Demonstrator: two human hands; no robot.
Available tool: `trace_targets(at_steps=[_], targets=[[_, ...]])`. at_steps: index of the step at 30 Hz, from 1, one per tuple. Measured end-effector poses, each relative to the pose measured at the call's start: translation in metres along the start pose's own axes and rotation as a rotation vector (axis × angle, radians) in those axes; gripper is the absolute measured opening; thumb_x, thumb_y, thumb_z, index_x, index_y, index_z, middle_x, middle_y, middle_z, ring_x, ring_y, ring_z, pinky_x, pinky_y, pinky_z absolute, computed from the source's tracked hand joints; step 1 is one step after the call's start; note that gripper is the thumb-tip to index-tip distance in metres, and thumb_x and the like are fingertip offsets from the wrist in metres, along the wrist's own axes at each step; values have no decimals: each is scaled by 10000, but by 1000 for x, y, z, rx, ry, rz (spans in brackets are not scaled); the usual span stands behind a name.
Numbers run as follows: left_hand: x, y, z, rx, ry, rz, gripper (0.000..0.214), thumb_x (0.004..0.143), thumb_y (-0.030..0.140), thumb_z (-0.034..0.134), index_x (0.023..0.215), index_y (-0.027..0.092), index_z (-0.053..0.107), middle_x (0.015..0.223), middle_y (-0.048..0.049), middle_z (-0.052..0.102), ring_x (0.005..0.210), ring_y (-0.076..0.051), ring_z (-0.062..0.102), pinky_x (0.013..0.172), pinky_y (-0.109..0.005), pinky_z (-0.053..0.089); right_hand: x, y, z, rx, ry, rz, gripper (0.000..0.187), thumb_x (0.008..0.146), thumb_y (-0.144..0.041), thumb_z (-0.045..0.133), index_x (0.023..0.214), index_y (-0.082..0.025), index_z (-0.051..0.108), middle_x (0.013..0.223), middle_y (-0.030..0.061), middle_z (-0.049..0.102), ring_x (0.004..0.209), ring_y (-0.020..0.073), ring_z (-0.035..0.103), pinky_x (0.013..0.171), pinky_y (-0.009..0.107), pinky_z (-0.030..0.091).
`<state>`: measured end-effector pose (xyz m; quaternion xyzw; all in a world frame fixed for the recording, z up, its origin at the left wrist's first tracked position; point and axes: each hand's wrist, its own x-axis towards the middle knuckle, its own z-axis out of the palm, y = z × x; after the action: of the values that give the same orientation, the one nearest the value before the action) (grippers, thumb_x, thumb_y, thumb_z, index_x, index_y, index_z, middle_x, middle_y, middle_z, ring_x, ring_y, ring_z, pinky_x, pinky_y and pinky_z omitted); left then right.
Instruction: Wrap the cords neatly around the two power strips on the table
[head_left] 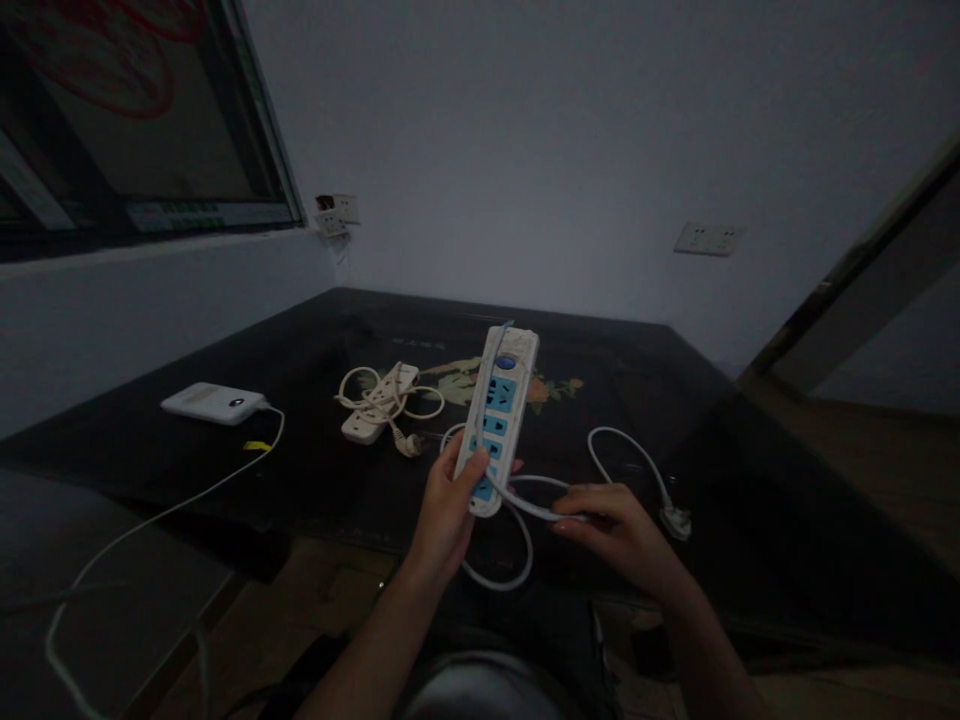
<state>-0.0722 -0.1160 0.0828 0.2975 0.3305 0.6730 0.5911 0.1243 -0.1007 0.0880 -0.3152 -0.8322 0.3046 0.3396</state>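
Note:
My left hand point(448, 500) is closed round the lower end of a white power strip point(517, 385) with blue sockets, held tilted above the dark table. The thumb presses the strip's white cord point(484, 400) against its face. That cord runs along the strip's front from the top end. Off to the right, my right hand point(611, 525) pinches a stretch of the same cord between thumb and fingers. A loop of cord hangs below the strip. The cord's plug point(676, 521) lies on the table, right of my right hand.
A second white power strip point(365, 427), wrapped in its own cord, lies left of my hands. Farther left is a white device point(214, 402) with a cable trailing off the table. The black table point(600, 350) meets the wall, which bears a socket plate point(709, 239).

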Motion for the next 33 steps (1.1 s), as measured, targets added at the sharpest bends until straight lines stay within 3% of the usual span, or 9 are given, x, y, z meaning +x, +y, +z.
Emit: trace_targets(at_steps=[4,14,22,26,30,33], targets=[[0,-1,0,-20,-16,-5,446,694,374,770,1065,176,623,932,-50,694,743,-189,694,557,-233,553,1,-1,-1,7,8,-6,292,864,-433,595,779,-181,714,716,47,700,654,150,634,583,232,451],[-4,-1,5,27,-12,-35,530,714,435,738,1123,124,607,823,-78,709,720,-216,698,559,-244,544,12,-9,-13,-37,210,-23,250,840,-393,630,713,-198,719,620,22,632,561,141,549,515,252,402],[-6,-3,4,26,-109,1,482,743,429,715,1119,146,611,846,-76,704,717,-206,692,571,-260,561,16,-15,-29,-68,329,-34,257,756,-412,719,630,-188,695,569,13,603,512,130,509,491,251,368],[-8,2,3,23,-172,-4,484,728,460,718,1075,138,618,817,-76,697,681,-202,685,535,-250,554,25,-9,-31,-46,260,-53,406,752,-530,681,566,-173,631,517,-11,520,491,113,457,480,241,320],[-12,10,2,37,-256,-11,523,682,496,742,1040,137,610,762,-67,682,608,-191,667,488,-241,538,44,11,-29,52,49,-101,603,671,-733,600,481,-165,527,494,-28,448,493,107,414,491,238,303],[-13,16,2,54,-304,-4,539,672,477,758,1087,190,569,793,-47,676,578,-169,651,475,-233,526,57,28,-27,125,-70,-62,665,562,-827,574,488,-170,510,524,-24,478,540,127,458,527,244,361]])
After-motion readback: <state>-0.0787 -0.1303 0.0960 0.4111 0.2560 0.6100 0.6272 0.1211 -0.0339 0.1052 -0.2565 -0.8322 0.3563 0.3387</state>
